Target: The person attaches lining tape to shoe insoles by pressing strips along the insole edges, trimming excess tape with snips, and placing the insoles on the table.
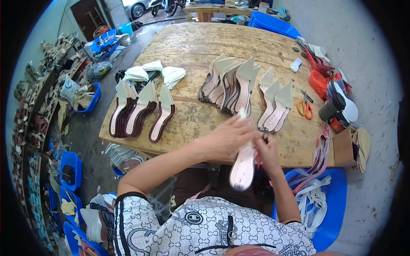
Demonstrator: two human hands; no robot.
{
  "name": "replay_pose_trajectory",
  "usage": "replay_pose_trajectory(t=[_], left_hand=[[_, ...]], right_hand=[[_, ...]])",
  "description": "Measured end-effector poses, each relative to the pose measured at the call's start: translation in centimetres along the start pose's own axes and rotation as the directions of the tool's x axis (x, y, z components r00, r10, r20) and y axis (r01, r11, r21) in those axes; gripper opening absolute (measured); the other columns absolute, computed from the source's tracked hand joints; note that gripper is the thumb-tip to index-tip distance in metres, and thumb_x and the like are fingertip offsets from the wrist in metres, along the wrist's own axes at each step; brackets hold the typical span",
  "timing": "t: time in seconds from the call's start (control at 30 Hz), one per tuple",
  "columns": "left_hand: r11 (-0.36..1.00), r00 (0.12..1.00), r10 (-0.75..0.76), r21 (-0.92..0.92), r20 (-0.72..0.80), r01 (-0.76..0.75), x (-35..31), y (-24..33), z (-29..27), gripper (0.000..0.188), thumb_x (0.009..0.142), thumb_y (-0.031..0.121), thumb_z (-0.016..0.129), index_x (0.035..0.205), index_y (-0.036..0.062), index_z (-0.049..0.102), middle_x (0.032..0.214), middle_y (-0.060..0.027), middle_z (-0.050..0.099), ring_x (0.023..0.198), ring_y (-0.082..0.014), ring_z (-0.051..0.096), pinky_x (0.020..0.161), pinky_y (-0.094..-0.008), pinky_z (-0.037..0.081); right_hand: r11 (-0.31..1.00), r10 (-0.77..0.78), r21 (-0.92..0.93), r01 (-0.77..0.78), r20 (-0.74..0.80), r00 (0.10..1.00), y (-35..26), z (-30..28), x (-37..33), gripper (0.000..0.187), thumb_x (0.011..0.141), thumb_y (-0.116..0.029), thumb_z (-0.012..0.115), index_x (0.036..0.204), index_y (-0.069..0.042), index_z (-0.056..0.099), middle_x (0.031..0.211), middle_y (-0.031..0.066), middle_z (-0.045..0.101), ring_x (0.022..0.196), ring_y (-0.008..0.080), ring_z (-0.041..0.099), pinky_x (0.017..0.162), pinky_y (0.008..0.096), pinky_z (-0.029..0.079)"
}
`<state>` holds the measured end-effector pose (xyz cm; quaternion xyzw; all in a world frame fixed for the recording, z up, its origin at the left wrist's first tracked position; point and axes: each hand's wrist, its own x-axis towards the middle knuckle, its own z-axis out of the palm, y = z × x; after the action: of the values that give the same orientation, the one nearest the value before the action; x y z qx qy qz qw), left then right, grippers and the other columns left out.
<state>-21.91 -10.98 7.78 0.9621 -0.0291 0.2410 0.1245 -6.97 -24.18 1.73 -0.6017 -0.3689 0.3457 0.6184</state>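
A pale pink shoe insole (242, 170) is held over the table's near edge, its rounded heel end pointing toward me. My left hand (230, 135) reaches across its upper part, fingers closed over it and slightly blurred. At the insole's right side my right hand (269, 152) is curled with the thumb up, close against the left fingertips. A bit of pink shows beside the right fingers; what they pinch is hidden. Beyond my hands stand a row of pointed insoles (245, 81) and a smaller group (282, 104) to its right.
Dark-edged insoles (144, 106) lie in stacks at the left of the wooden table (188, 47), near white cloth bundles (173, 76). Orange-handled scissors (305, 109), a dark cup (332, 106) and a cardboard box (344, 147) line the right. A blue bin (337, 205) holds white strips.
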Motion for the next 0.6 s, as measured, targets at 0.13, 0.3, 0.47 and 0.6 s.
replay_pose_trajectory(t=[0.13,0.3,0.47,0.6], left_hand=[[0.983,0.903,-0.022,-0.157,0.43,0.099,-0.1,0.1,-2.5,0.056,0.064,0.042,0.076,0.103,0.005,0.061,0.093,-0.0134,0.058,0.097,-0.0327,0.055,0.092,-0.0421,0.04],[0.806,0.762,-0.444,-0.161,0.472,0.569,-6.5,-2.4,-2.3,0.051,0.068,0.057,0.069,0.081,0.0078,0.067,0.077,-0.0109,0.057,0.081,-0.0259,0.059,0.072,-0.0396,0.046],[-0.205,0.353,-0.623,-0.581,0.698,0.788,-9.5,-2.9,2.8,0.069,0.084,0.072,0.044,0.083,0.0049,0.061,0.064,-0.0075,0.061,0.054,-0.0118,0.057,0.047,-0.0255,0.047],[-0.376,0.424,-0.562,-0.676,0.71,0.634,-6.7,-0.4,1.2,0.065,0.087,0.066,0.043,0.089,0.0031,0.059,0.075,-0.0076,0.063,0.061,-0.0106,0.058,0.054,-0.021,0.048]], right_hand=[[0.944,0.323,-0.187,-0.272,0.342,0.882,-2.6,-0.1,-0.5,0.022,0.09,-0.026,0.061,0.087,-0.004,0.067,0.068,-0.0028,0.057,0.063,0.0036,0.05,0.056,0.0227,0.04],[0.709,0.246,-0.697,-0.111,0.097,0.964,-2.7,-11.1,5.1,0.025,0.089,-0.024,0.059,0.096,-0.002,0.068,0.066,0.0057,0.062,0.062,0.0131,0.059,0.061,0.0309,0.047],[0.463,-0.47,-0.865,0.192,-0.056,0.881,-1.9,-8.8,2.7,0.02,0.091,-0.019,0.056,0.098,-0.003,0.065,0.079,0.0075,0.061,0.066,0.0139,0.058,0.061,0.0271,0.047],[0.916,0.394,-0.065,-0.395,0.325,0.86,-0.6,1.4,-4.0,0.037,0.098,-0.03,0.047,0.105,0.003,0.061,0.088,0.0116,0.065,0.064,0.0148,0.062,0.057,0.0262,0.051]])
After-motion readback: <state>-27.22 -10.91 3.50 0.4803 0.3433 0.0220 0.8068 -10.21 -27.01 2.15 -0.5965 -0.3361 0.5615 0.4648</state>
